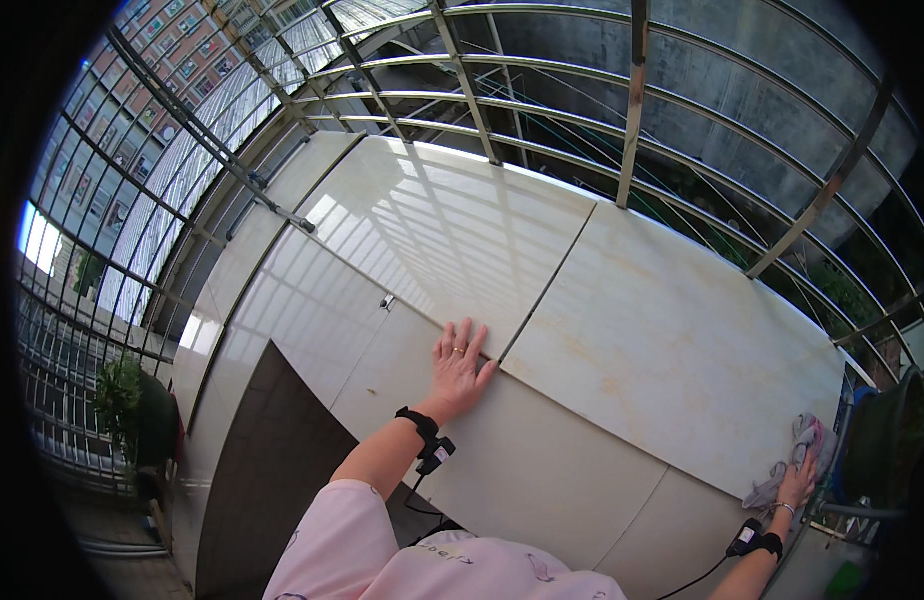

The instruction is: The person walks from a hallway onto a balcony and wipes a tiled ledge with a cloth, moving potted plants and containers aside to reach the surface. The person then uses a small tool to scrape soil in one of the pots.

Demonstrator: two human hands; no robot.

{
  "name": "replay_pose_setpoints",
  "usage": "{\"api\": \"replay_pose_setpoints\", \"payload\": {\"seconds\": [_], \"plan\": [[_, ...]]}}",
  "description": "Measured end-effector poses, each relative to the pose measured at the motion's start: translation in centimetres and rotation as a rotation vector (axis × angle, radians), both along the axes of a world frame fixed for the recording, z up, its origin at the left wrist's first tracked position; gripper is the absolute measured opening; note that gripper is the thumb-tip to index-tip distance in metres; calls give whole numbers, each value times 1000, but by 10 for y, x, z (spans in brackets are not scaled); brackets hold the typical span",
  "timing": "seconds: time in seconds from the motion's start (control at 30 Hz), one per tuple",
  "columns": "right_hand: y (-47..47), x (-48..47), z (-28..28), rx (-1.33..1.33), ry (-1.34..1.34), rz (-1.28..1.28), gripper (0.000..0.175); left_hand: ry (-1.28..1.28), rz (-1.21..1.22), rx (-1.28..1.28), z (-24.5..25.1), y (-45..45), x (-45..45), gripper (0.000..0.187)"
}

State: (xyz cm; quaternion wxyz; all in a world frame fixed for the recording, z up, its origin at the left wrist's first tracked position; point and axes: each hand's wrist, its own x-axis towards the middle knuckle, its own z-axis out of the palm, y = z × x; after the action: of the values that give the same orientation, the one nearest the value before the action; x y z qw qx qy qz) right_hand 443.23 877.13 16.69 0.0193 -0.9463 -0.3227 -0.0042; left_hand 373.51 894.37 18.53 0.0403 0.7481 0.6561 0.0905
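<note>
Flat on the pale tiled surface (552, 450), my left hand (460, 367) rests with its fingers spread, near the corner where two large tile slabs meet. It holds nothing and wears a ring. At the far right, my right hand (796, 480) is on a crumpled grey and pink cloth (811, 439), pressed against the right end of the big marble-look slab (679, 330). The cloth partly hides the slab's corner. Faint yellowish stains mark this slab. A second glossy slab (432, 217) to its left reflects the bars.
Metal railing bars (627, 112) run along the far side and curve round to the left. A dark green pot (882, 442) stands beside my right hand. A potted plant (121, 405) sits at the left. A small metal fitting (387, 302) lies on the tiles. Black straps with cabled devices circle both my wrists.
</note>
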Motion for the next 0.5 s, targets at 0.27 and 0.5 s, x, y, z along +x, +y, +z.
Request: {"api": "replay_pose_setpoints", "payload": {"seconds": [0.27,0.5], "plan": [[-37,63,-30,118,10,57,60,-8,19,-5,3,0,2,64],[-46,48,-30,32,-44,-62,60,1,15,-5,6,3,2,64]]}}
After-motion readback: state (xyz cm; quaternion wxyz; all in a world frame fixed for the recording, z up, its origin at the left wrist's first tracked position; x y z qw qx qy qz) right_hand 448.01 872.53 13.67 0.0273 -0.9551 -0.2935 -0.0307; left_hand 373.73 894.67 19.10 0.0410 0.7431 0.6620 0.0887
